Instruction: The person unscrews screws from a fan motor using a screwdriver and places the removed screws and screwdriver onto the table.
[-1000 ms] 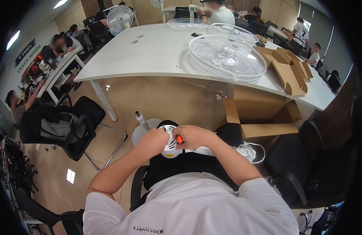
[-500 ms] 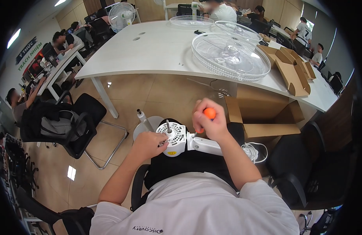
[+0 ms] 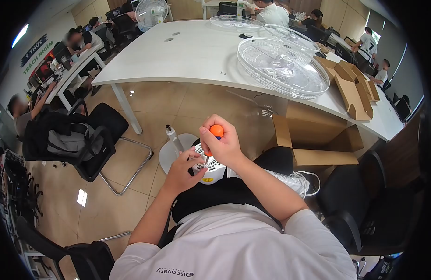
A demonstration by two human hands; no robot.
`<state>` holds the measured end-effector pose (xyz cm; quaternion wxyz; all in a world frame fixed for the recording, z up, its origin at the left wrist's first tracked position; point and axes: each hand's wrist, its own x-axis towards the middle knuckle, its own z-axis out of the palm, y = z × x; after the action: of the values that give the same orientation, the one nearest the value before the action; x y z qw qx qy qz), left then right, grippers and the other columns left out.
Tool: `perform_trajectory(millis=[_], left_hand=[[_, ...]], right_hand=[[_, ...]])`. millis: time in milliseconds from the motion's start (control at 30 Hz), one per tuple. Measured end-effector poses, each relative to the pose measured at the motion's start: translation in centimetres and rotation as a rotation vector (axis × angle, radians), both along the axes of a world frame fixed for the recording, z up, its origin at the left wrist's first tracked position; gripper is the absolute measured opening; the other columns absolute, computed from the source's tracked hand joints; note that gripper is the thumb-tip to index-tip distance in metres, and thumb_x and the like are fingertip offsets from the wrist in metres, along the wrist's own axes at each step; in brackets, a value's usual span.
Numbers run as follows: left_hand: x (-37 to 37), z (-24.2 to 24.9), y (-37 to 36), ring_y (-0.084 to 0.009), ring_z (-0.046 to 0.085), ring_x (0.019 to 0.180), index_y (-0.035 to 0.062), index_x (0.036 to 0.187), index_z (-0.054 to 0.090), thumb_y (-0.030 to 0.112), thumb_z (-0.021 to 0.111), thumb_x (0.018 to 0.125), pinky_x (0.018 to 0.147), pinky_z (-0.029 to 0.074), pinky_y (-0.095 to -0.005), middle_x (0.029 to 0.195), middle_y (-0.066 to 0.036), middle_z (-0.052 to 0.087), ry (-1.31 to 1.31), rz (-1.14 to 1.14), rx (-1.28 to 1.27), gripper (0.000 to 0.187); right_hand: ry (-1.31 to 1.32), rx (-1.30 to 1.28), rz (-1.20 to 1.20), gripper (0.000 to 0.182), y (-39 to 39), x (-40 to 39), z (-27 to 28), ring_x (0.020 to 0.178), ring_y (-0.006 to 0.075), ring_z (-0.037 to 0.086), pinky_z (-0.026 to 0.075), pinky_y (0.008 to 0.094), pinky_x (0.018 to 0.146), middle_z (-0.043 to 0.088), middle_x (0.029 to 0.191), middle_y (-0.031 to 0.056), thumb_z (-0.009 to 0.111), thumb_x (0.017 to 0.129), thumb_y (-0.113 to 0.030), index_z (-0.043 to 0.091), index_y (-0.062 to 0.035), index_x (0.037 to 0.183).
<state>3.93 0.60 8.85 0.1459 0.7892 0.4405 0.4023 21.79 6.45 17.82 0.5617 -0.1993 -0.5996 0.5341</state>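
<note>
A white fan motor housing (image 3: 214, 176) with a slotted round face lies on the lap. My right hand (image 3: 224, 142) is wrapped round the orange handle of a screwdriver (image 3: 217, 130), held upright over that face. The screwdriver's metal shaft points down at the housing; its tip is hard to make out. My left hand (image 3: 182, 170) rests against the left side of the face, thumb and fingers apart, close to the shaft. From the housing a white fan neck (image 3: 281, 179) runs right, partly covered by my right forearm. Coiled white cord (image 3: 305, 182) lies at its end.
Beyond the knees stands a white round base (image 3: 167, 161) with a pole (image 3: 173, 137). Clear fan grilles (image 3: 283, 67) and opened cardboard (image 3: 348, 88) lie on the white table (image 3: 178, 60). An open carton (image 3: 325, 157) sits at right; a chair with a backpack (image 3: 75, 142) at left.
My right hand has brought the screwdriver left, from beside the neck joint to over the motor face. My left hand has shifted slightly right, its fingers now nearer the shaft. The view has shifted slightly.
</note>
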Motion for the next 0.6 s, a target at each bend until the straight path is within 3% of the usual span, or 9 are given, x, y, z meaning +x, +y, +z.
perform_trajectory(millis=[133,267,333,533,600], left_hand=[[-0.16,-1.15,0.59,-0.0399,0.057,0.136,0.0098,0.105,0.072,0.010,0.084,0.083,0.108,0.049,-0.0462,0.124,-0.012,0.061,-0.219,-0.107,-0.053,0.025],[-0.24,-1.12,0.67,-0.0403,0.054,0.138,0.0086,0.104,0.070,0.010,0.084,0.082,0.109,0.047,-0.0455,0.127,-0.012,0.058,-0.210,-0.125,-0.059,0.026],[-0.20,-1.03,0.63,-0.0401,0.052,0.139,0.0086,0.103,0.070,0.010,0.084,0.082,0.111,0.045,-0.0459,0.127,-0.012,0.058,-0.210,-0.123,-0.087,0.025],[-0.16,-1.05,0.39,-0.0395,0.048,0.141,0.0090,0.102,0.069,0.011,0.083,0.082,0.112,0.042,-0.0464,0.127,-0.011,0.057,-0.216,-0.121,-0.107,0.024],[-0.18,-0.98,0.30,-0.0394,0.049,0.141,0.0088,0.102,0.069,0.011,0.083,0.082,0.112,0.042,-0.0467,0.127,-0.011,0.057,-0.212,-0.120,-0.104,0.024]], right_hand=[[-0.059,-0.048,0.008,0.017,0.01,-0.11,0.05,0.053,0.0069,0.054,0.041,0.0239,0.048,0.055,0.075,0.0008,0.059,0.103,-0.003,0.050,-0.0047,0.089],[-0.050,-0.036,0.013,0.017,0.44,-0.27,-0.32,0.053,0.0069,0.054,0.041,0.0238,0.048,0.055,0.074,0.0009,0.059,0.103,-0.003,0.050,-0.0048,0.089],[-0.053,-0.046,-0.004,0.015,0.61,-0.20,-0.37,0.064,0.0031,0.051,0.043,0.0228,0.057,0.056,0.075,-0.0027,0.066,0.100,-0.009,0.055,-0.0051,0.090],[-0.077,-0.060,-0.007,0.016,0.47,-0.31,-0.26,0.067,0.0033,0.049,0.042,0.0230,0.059,0.056,0.075,-0.0029,0.067,0.099,-0.010,0.056,-0.0050,0.089],[-0.085,-0.030,-0.005,0.016,0.43,-0.43,-0.19,0.059,0.0046,0.051,0.040,0.0231,0.053,0.056,0.073,-0.0014,0.064,0.101,-0.007,0.053,-0.0051,0.090]])
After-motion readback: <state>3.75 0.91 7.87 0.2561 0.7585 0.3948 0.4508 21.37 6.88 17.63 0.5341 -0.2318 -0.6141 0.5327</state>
